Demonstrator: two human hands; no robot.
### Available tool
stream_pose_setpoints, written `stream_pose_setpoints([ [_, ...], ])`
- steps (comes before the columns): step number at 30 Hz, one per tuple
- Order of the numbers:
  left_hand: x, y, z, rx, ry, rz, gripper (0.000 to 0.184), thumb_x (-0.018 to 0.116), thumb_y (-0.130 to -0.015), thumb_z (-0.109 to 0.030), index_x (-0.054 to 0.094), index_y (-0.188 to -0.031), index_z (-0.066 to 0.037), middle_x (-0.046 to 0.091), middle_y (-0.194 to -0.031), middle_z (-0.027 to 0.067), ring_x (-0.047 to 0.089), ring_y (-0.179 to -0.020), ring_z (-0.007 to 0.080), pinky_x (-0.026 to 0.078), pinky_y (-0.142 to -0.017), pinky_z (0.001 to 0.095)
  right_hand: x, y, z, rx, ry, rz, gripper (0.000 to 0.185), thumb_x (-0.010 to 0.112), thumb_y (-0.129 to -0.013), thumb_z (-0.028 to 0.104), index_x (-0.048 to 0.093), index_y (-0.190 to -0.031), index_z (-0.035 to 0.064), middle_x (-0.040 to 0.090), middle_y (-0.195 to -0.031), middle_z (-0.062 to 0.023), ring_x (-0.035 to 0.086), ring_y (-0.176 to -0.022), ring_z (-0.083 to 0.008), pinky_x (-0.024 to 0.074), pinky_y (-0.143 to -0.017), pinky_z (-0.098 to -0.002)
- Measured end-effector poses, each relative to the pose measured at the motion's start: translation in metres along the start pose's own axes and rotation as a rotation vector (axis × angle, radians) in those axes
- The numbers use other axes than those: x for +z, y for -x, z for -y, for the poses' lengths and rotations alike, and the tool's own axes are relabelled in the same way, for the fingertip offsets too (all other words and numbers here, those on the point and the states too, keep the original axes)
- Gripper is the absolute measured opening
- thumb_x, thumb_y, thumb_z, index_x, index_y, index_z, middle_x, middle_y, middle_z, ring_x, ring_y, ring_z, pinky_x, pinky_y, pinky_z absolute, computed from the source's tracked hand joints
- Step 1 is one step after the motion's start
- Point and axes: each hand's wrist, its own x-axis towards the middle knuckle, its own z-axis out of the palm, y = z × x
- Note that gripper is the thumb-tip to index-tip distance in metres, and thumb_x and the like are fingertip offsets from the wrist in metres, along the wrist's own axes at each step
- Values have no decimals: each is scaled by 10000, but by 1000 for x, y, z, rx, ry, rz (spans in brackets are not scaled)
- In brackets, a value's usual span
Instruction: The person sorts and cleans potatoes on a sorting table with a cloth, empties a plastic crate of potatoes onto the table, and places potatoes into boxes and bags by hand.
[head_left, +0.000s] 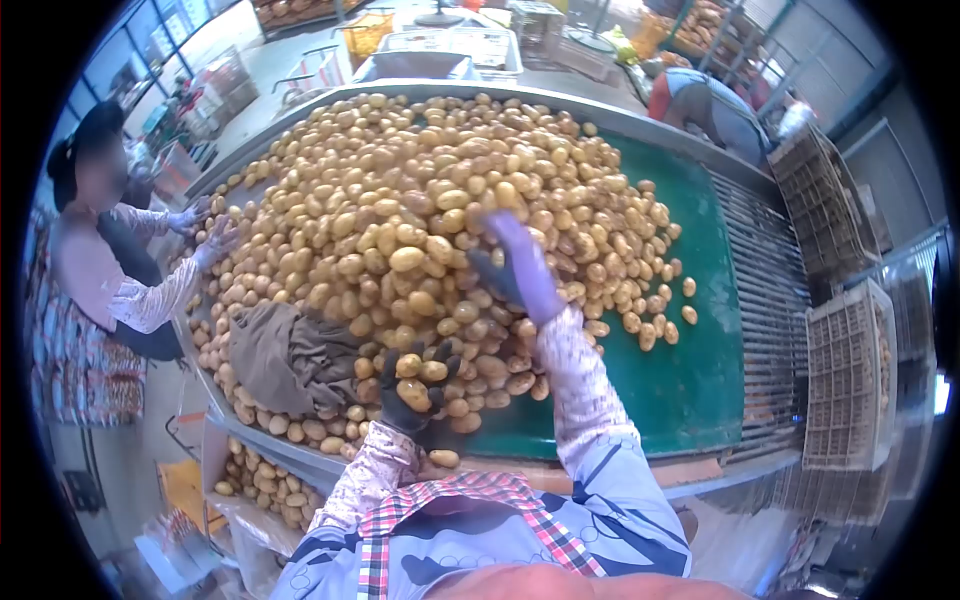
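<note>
A large heap of potatoes [400, 200] covers much of the sorting table with its green belt [690, 260]. My left hand [408, 400], in a dark glove, is at the near edge of the heap, palm up, with its fingers curled around several potatoes [413, 393]. Farther forward and to the right, my right hand [512, 262], in a purple glove with a dark palm, reaches over the heap. It is blurred, its thumb looks apart from the fingers, and I see no potato in it. A crumpled brown cloth [290, 358] lies on the potatoes left of my left hand.
A co-worker [110, 230] at the left has gloved hands on the heap's edge. Another person [710, 110] bends down beyond the far right corner. Metal rollers [770, 310] end the belt, beside plastic crates [848, 375]. A container of potatoes [262, 480] stands below the near left edge.
</note>
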Motion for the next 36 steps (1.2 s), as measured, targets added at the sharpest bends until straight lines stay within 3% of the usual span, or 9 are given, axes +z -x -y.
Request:
stream_pose_setpoints([
  [5, 9, 27, 38, 1103, -3375, 127, 495, 442, -928, -504, 560, -1228, -129, 553, -1255, 116, 528, -1158, 286, 496, -640, 353, 61, -95, -51, 178, 534, 52, 512, 657, -808, 446, 570, -1235, 176, 419, -1396, -156, 316, -1344, -374, 158, -1076, -641],
  [6, 18, 36, 46, 848, -3514, 175, 439, 507, -915, -470, 593, -1088, -76, 586, -1159, 116, 518, -1110, 339, 508, -780, 395, 72, -100, -58, 207, 634, 94, 516, 654, -803, 462, 576, -1234, 190, 403, -1413, -150, 299, -1353, -378, 114, -1076, -664],
  [12, -2, 59, 34, 1372, -3855, 933, 362, 455, -949, -410, 569, -1077, -91, 588, -930, 54, 598, -777, 212, 519, -611, 318, 55, -72, -35, 163, 597, 196, 439, 654, -805, 433, 604, -1195, 238, 501, -1316, -61, 405, -1274, -285, 208, -1021, -660],
  [15, 47, 85, 86, 650, -3596, 276, 346, 488, -928, -404, 568, -1075, -101, 587, -959, 47, 583, -881, 235, 518, -672, 368, 45, -24, -22, 257, 663, 240, 397, 625, -831, 431, 616, -1168, 222, 535, -1275, -33, 432, -1247, -247, 251, -998, -638],
  [17, 39, 84, 78, 798, -3486, 418, 345, 502, -919, -390, 562, -1084, -94, 583, -1006, 54, 569, -935, 241, 517, -686, 375, 45, 23, -42, 86, 701, -6, 238, 597, -852, 348, 636, -1058, 236, 575, -1152, -25, 473, -1183, -263, 280, -985, -609],
  [24, 22, 86, 80, 638, -3516, 332, 308, 535, -889, -335, 550, -1058, -79, 558, -1000, 63, 541, -933, 233, 503, -680, 358, 43, 101, -40, 271, 763, 143, 468, 658, -794, 441, 589, -1208, 234, 386, -1437, -89, 328, -1346, -304, 136, -1031, -711],
  [30, 12, 111, 74, 789, -3594, 493, 224, 565, -866, -239, 537, -1015, -74, 548, -922, 53, 547, -827, 198, 490, -622, 298, 58, -31, -58, -65, 505, -291, 371, 679, -799, 284, 606, -1105, 88, 594, -1070, -149, 540, -1066, -339, 426, -906, -459],
  [33, 3, 121, 74, 883, -3649, 672, 189, 580, -855, -191, 531, -993, -72, 543, -884, 48, 550, -774, 181, 483, -592, 267, 77, -94, -61, 293, 496, 60, 639, 576, -835, 492, 465, -1366, 155, 292, -1497, -191, 255, -1370, -446, 218, -1119, -520],
  [36, -4, 115, 78, 922, -3901, 1074, 163, 595, -844, -143, 524, -971, -69, 538, -845, 43, 552, -721, 164, 477, -563, 237, 106, -130, -32, 433, 538, 311, 604, 557, -813, 605, 524, -1322, 281, 213, -1537, -166, 73, -1392, -512, -18, -1097, -637],
])
